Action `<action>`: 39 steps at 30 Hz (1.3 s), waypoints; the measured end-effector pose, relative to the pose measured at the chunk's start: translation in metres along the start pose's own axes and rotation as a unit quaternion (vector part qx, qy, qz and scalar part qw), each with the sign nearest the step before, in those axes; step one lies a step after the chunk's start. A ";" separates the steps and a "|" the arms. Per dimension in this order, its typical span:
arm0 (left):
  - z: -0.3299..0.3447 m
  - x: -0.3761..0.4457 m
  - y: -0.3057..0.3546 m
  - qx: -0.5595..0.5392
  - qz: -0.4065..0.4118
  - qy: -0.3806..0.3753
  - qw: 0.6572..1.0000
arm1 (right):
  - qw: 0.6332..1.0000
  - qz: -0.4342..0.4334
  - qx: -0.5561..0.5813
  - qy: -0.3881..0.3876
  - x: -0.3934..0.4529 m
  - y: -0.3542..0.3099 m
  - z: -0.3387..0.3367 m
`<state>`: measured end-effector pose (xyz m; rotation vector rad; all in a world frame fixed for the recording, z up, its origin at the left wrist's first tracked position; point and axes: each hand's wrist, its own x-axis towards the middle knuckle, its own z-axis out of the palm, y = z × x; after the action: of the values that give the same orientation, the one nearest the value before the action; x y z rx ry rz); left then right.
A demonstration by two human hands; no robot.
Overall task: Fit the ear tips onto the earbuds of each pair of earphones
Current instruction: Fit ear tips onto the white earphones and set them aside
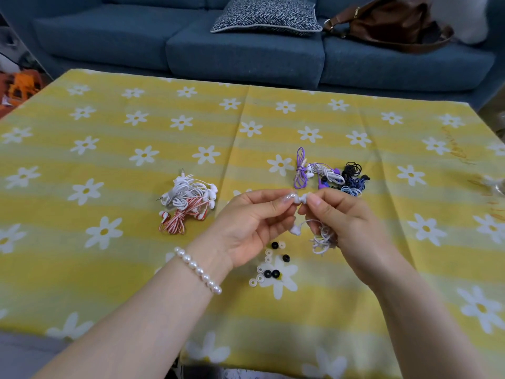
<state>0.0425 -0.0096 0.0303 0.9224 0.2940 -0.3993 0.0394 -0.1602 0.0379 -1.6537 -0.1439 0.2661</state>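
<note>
Two heaps of earphones are laid on the yellow daisy cloth (109,165): a white and red-striped heap (188,203) at the left, a purple, white and black heap (330,176) at the right. Between them, the hands are raised above the cloth. A clear ear tip (291,198) is pinched between thumb and forefinger of the left hand (254,228), whose wrist is ringed by a pearl bracelet (198,269). A white earbud (304,197) is pinched by the right hand (347,231), touching the tip; the bunched white cord (323,239) is held in the curled lower fingers, a second earbud (296,230) dangling. Loose black and clear tips (269,265) are scattered beneath the hands. Behind stands a blue sofa (246,50) bearing a cushion (266,15) and brown bag (390,23).
</note>
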 end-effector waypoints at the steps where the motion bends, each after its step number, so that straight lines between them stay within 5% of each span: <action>1: 0.000 0.000 0.000 0.000 0.000 0.001 1.000 | 1.000 -0.004 -0.002 0.002 0.000 0.000 0.000; 39: 0.020 -0.010 -0.019 -0.096 0.055 0.033 0.993 | 0.970 -0.062 -0.162 0.169 0.003 0.011 0.018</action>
<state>0.0265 -0.0343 0.0322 0.7596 0.3349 -0.2355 0.0373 -0.1432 0.0251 -1.9786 -0.0326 -0.1461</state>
